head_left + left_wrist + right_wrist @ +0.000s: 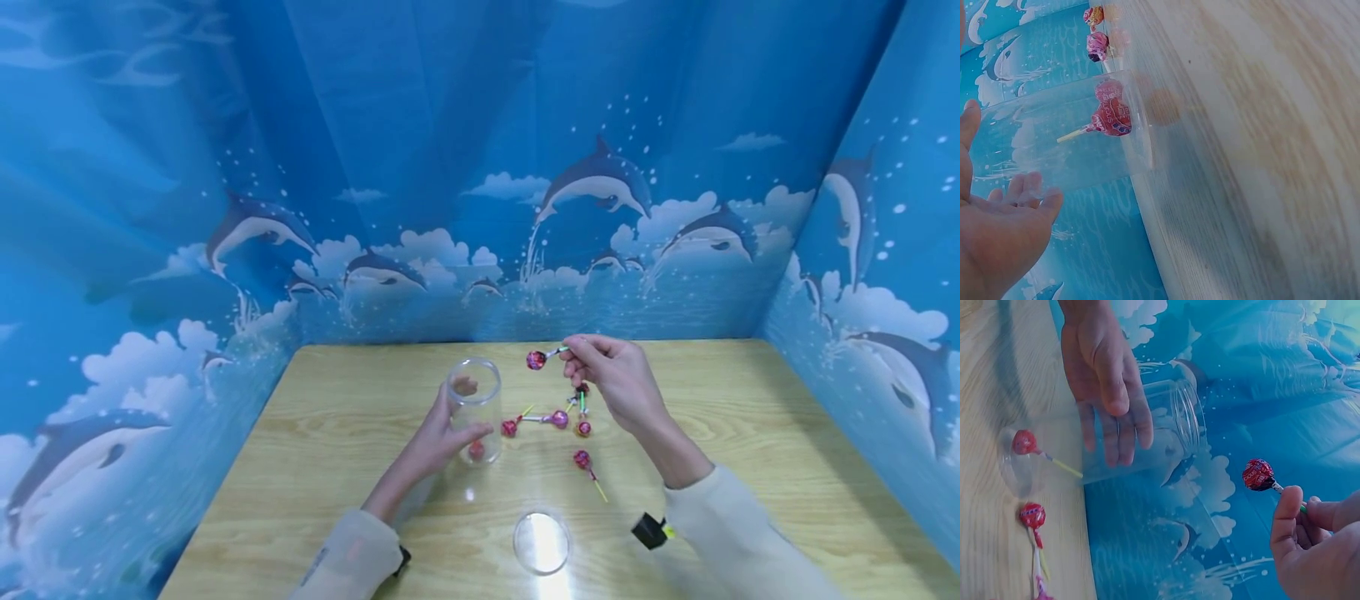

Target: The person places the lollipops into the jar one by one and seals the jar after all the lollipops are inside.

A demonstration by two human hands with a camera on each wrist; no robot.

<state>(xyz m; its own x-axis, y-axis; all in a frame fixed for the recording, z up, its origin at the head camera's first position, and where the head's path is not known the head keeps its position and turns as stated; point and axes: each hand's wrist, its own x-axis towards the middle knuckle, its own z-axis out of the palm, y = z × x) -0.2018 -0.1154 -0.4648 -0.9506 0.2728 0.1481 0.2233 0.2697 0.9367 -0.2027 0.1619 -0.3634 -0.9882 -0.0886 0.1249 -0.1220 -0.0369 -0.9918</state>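
My left hand (438,437) holds a clear, open-topped cylindrical jar (486,410), its thumb on one side and fingers round the other. The jar stands upright on the table. A red-wrapped lollipop (1024,442) with a yellow stick lies low inside it. Between thumb and fingertips, my right hand (621,382) pinches the green stick of another lollipop (1259,475). That lollipop's dark red head points toward the jar, in the air to the right of its mouth and apart from it.
Several wrapped lollipops lie right of the jar, among them a pink one (559,419) and a nearer one with a yellow stick (582,459). A clear round lid (517,543) lies on the wooden table (300,467) in front. Blue dolphin-print sheeting (450,167) surrounds the table's back and sides.
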